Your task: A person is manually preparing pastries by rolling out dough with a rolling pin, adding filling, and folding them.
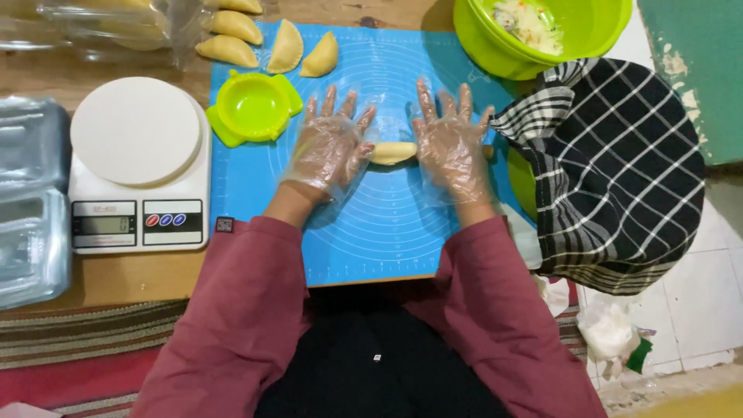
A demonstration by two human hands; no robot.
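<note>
At the far left lie clear plastic trays [31,201], and beside them a white scale [139,166] sits on the wooden surface [139,275]. Next comes a blue mat [387,224], with a green dumpling mould [253,107] on its left edge and folded pastries [286,46] along its top. On the mat, the left hand [329,147] in a clear glove lies flat, fingers spread, its grip fully open, palm pressing on a rolling pin hidden beneath. A piece of yellow dough [392,152] lies between the hands, at mid-mat. The right hand [451,143], gloved likewise, is open and flat too. Further right, a green bowl [588,27] holds filling, and a checked cloth [611,170] covers another bowl.
</note>
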